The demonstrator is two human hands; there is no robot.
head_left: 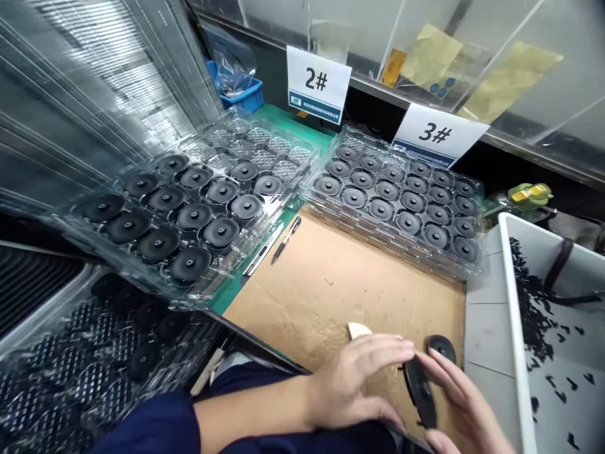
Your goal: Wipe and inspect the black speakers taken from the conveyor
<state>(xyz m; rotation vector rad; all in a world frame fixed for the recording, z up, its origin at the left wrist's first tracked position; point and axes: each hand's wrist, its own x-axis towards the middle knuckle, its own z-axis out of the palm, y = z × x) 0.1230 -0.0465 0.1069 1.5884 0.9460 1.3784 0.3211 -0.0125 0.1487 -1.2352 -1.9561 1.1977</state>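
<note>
The right hand (466, 403) grips a black disc (420, 394) that stands tilted on edge, low over the board (340, 271) near its near right corner; the fingers meet the disc's upper end and the thumb its lower end. The left hand (354, 381) reaches in from the other side, its fingers stretched together toward the disc's upper end and its thumb well apart below them; whether those fingertips press on the disc or only lie just beside it, I cannot tell. The disc thus sits between the two hands, facing the left palm. A second disc (442, 348) lies flat by the board's right edge, just behind the right fingers, which partly cover it. A pale piece (359, 329) shows beyond the left hand, partly hidden by it. Along the board's left edge, toward the far corner, lies a pen (286, 239), and just outside that edge a slim silver tool (263, 250). A clear tray (378, 232) of discs runs along the far edge, another tray (283, 169) stands beyond the left edge, and a white bin (515, 302) of small black pieces (527, 315) stands beyond the right.
</note>
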